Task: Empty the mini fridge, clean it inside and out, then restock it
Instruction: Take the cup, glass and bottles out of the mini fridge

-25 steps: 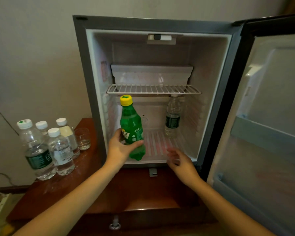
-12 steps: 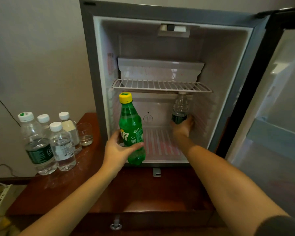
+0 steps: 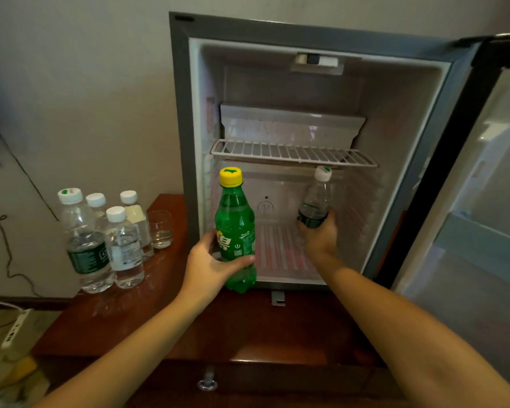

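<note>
While the left hand (image 3: 209, 260) wraps fingers and thumb around the green bottle (image 3: 234, 228), upright at the front edge of the fridge (image 3: 183, 113), the right hand (image 3: 320, 234) reaches inside, fingers curled round the water bottle (image 3: 315, 201) under the wire shelf (image 3: 292, 151). Four more bottles (image 3: 124, 248) and a glass (image 3: 160, 229) stand on the cabinet (image 3: 248, 328) left of the fridge, whose door (image 3: 483, 201) is open.

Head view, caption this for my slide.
Left hand holds a green soda bottle at the open mini fridge; right hand grips a water bottle inside.
</note>
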{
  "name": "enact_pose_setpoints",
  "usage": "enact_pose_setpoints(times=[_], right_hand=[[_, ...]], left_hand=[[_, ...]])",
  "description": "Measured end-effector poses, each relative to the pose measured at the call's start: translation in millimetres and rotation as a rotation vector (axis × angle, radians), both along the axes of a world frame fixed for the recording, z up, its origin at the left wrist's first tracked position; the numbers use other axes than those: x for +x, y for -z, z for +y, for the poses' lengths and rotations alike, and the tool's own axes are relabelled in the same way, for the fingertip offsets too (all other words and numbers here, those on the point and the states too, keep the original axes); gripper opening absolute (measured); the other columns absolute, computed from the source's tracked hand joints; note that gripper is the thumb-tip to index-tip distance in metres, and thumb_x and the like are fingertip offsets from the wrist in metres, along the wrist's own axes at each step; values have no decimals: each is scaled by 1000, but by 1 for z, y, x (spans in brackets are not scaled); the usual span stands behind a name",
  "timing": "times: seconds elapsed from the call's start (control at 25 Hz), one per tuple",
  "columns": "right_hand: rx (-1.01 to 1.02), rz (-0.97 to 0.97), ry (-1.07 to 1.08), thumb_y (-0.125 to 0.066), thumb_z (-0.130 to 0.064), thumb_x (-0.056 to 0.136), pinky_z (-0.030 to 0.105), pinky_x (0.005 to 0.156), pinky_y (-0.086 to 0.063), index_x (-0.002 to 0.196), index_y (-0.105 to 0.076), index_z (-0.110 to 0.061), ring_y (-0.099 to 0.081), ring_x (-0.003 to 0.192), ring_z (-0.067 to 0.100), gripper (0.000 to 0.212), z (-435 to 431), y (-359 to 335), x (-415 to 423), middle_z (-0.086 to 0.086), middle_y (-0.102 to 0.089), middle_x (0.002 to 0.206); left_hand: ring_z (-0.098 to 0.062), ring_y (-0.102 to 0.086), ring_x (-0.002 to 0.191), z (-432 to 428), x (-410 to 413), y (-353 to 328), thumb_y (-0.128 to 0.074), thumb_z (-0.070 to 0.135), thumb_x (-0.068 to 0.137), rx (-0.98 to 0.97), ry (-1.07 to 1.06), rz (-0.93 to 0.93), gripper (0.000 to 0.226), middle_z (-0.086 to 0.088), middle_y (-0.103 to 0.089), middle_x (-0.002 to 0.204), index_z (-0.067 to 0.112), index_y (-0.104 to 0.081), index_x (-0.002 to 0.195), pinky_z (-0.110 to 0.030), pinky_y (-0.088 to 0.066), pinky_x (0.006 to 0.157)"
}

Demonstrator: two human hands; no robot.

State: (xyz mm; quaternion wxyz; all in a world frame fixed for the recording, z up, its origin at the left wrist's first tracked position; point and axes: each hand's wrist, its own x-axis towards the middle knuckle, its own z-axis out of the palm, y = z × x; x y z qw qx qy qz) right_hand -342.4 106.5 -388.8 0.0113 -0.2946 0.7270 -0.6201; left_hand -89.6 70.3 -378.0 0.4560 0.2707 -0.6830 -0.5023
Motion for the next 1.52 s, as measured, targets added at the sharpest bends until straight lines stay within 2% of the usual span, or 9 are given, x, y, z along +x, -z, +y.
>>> enact_pose_setpoints(times=[0.08, 0.24, 0.44, 0.52, 0.64, 0.76, 0.88, 1.16, 1.52], right_hand=[[-108, 3, -56, -81, -14, 72, 32, 90, -50, 123, -47, -13, -58, 106, 17, 62, 15, 2, 29, 1, -59, 117], [-87, -7, -226, -83, -10, 69, 23, 88, -46, 126, -44, -17, -53, 109, 11, 70, 58, -13, 97, -6, -54, 116], [-51, 128, -527, -86, -15, 64, 5, 81, -43, 121, -42, -31, -52, 104, -5, 74, 89, -32, 180, -20, -53, 115], [-17, 139, -648, -87, -16, 63, 4, 82, -45, 121, -44, -31, -53, 102, -11, 74, 81, -34, 213, -26, -53, 112], [61, 109, -757, -89, -21, 60, 10, 83, -47, 122, -47, -22, -56, 99, -10, 74, 55, -19, 257, -23, -58, 108], [125, 67, -729, -89, -19, 60, 29, 92, -51, 125, -48, -16, -59, 106, 8, 77, 23, 6, 287, -9, -62, 112], [222, 47, -648, -89, -19, 60, 37, 95, -50, 127, -46, -16, -59, 112, 19, 79, -8, 23, 299, 1, -62, 120], [264, 78, -608, -88, -24, 64, 33, 92, -49, 127, -46, -17, -59, 112, 19, 76, -45, 29, 311, 1, -62, 122], [254, 68, -613, -85, -23, 68, 37, 101, -44, 130, -43, -18, -51, 122, 20, 75, -80, 34, 327, 0, -52, 132]], left_hand=[[-6, -64, 102, 8, 18, -4, -91, 39, 49, -4, -20, -1, 75, 7, -68, 110, 22, -59, 114, -28, -53, 85], [-6, -63, 103, 19, 71, -7, -91, 41, 48, -7, -87, -16, 74, 9, -68, 109, 26, -59, 113, -25, -51, 84], [-6, -64, 95, 18, 152, 0, -87, 8, 60, 61, -317, 20, 59, 6, -67, 105, 19, -57, 110, -25, -54, 84], [-8, -63, 95, 12, 187, 4, -87, 10, 61, 76, -428, 11, 61, 5, -65, 106, 18, -55, 112, -25, -52, 83], [-15, -63, 102, -5, 225, 16, -89, 22, 59, 98, -544, -60, 68, 1, -65, 112, 12, -56, 118, -36, -52, 90], [-18, -63, 105, -22, 237, 26, -90, 31, 56, 118, -584, -123, 77, -1, -66, 116, 12, -55, 123, -44, -52, 92], [-22, -62, 107, -39, 231, 30, -89, 26, 58, 154, -588, -126, 79, -5, -65, 117, 9, -53, 127, -41, -52, 91], [-18, -60, 102, -63, 223, 37, -88, 20, 60, 171, -578, -125, 75, -4, -64, 117, 10, -53, 126, -36, -51, 88], [-16, -61, 101, -81, 219, 45, -89, 20, 60, 158, -533, -153, 71, 3, -64, 108, 13, -54, 121, -33, -51, 87]])
